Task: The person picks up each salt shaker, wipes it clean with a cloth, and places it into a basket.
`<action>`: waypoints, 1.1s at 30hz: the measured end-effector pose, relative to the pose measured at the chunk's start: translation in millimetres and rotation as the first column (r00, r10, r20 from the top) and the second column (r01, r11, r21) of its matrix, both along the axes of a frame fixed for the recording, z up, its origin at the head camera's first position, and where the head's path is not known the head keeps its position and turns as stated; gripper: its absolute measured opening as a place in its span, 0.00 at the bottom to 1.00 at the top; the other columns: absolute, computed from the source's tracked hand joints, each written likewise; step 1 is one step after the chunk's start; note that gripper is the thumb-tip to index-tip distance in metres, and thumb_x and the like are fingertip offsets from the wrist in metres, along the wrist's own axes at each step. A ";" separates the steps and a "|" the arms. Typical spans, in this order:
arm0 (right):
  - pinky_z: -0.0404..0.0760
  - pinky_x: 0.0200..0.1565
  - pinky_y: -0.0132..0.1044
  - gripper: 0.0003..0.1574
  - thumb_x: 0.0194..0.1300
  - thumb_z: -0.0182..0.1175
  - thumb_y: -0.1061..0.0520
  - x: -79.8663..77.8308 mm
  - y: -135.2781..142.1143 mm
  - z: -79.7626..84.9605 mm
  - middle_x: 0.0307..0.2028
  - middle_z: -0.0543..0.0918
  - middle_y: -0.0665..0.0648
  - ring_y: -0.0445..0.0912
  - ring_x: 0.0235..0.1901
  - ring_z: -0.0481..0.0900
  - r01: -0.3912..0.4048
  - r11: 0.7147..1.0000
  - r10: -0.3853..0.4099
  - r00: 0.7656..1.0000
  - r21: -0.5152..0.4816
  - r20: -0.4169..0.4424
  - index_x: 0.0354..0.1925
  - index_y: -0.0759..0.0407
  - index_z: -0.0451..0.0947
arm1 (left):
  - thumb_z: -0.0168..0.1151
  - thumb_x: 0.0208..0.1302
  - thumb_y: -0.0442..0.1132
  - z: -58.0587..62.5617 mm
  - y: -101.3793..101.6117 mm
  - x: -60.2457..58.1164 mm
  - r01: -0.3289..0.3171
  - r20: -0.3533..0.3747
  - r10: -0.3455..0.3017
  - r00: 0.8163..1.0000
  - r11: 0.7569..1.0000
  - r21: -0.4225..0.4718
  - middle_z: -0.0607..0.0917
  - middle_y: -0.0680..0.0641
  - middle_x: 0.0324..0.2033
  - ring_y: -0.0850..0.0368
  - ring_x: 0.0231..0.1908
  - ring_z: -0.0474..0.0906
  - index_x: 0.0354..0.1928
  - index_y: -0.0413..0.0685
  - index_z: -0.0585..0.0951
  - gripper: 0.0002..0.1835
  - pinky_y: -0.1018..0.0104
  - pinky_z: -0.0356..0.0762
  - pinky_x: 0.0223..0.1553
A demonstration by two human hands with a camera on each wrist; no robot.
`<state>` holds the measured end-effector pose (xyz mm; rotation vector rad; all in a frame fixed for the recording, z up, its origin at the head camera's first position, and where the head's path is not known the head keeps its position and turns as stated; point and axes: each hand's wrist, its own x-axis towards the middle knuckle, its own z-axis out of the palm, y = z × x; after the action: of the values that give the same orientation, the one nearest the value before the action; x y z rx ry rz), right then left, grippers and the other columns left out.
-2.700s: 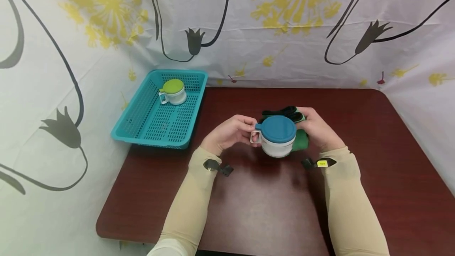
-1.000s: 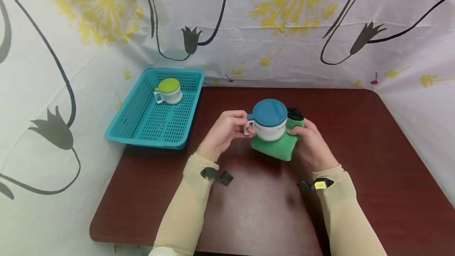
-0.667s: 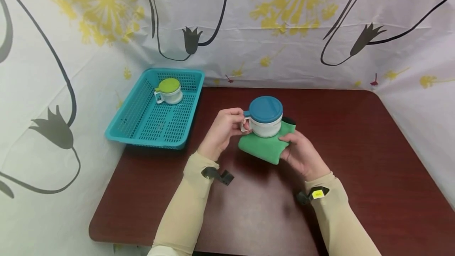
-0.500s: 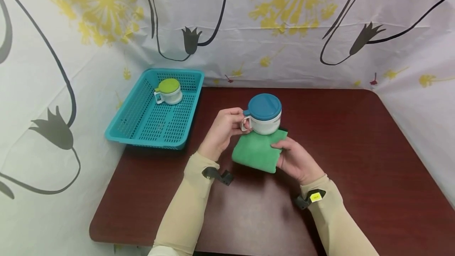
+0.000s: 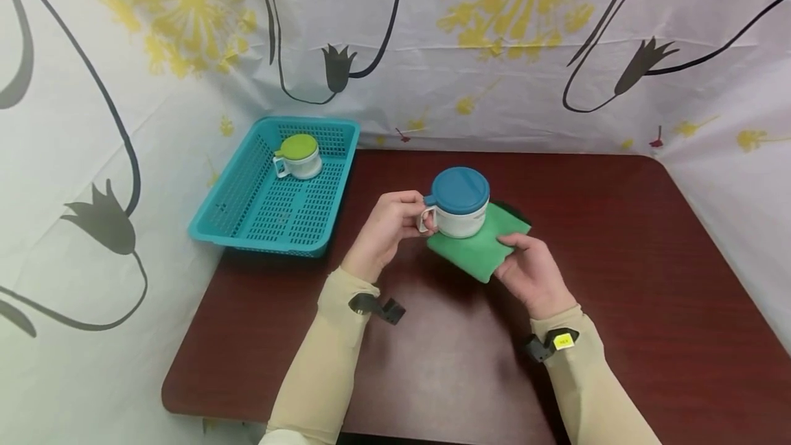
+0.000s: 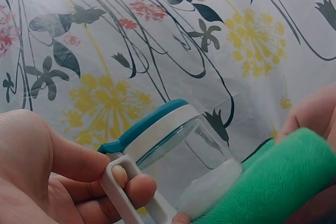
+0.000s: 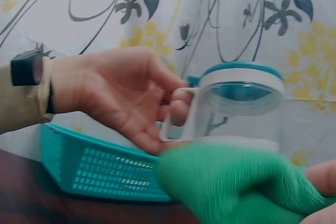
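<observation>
My left hand [image 5: 386, 229] holds a clear seasoning jar [image 5: 459, 222] by its white handle [image 6: 119, 187], fingers hooked through the loop. The jar has a blue lid [image 5: 460, 189], and something white lies in its lower part in the wrist views. Between thumb and fingers, my right hand [image 5: 534, 277] grips a folded green cloth [image 5: 472, 253] with a black edge at the back. The cloth lies against the jar's base in the left wrist view and covers the bottom front of the jar in the right wrist view. Both hands are raised over the table.
A turquoise plastic basket [image 5: 336, 208] stands at the table's back left. Inside it, near the back, sits a similar jar [image 5: 304, 167] with a lime-green lid. The dark red table [image 5: 618, 225] meets a flower-printed curtain [image 5: 402, 19] behind and on both sides.
The jar has come slightly left and farther back. My right hand has brought the cloth from the jar's right side to under its base, then shifted it a little right and back.
</observation>
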<state>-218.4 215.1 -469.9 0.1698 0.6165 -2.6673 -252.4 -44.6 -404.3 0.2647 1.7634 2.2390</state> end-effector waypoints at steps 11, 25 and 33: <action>0.56 0.71 0.46 0.37 0.75 0.33 0.68 3.7 5.7 1.1 0.75 0.53 0.44 0.45 0.73 0.53 0.069 0.978 -0.078 0.996 -0.197 -0.038 0.76 0.44 0.48 | 0.51 0.70 0.30 -1.4 3.9 2.5 0.013 -0.009 -0.013 1.000 1.000 0.027 0.80 0.40 0.23 0.43 0.28 0.80 0.29 0.34 0.77 0.11 0.50 0.83 0.43; 0.61 0.70 0.50 0.37 0.74 0.34 0.69 16.1 -28.2 -0.5 0.76 0.53 0.55 0.53 0.72 0.58 -0.133 0.990 0.136 0.987 0.040 -0.080 0.77 0.51 0.49 | 0.51 0.71 0.31 -3.1 10.0 2.2 0.005 0.008 -0.005 1.000 1.000 0.016 0.80 0.40 0.24 0.44 0.30 0.82 0.30 0.34 0.78 0.11 0.54 0.84 0.42; 0.63 0.69 0.49 0.37 0.73 0.35 0.68 17.1 -31.1 -6.1 0.75 0.55 0.56 0.52 0.71 0.61 -0.136 0.988 0.139 0.989 0.072 -0.047 0.76 0.51 0.49 | 0.51 0.71 0.31 -2.5 12.5 3.2 0.028 0.020 -0.028 0.999 1.000 0.000 0.80 0.41 0.24 0.45 0.30 0.81 0.31 0.32 0.77 0.11 0.52 0.82 0.43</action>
<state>-201.3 184.0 -476.0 0.0743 0.7108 -2.5259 -249.2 -32.1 -406.8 0.2638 1.7390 2.2143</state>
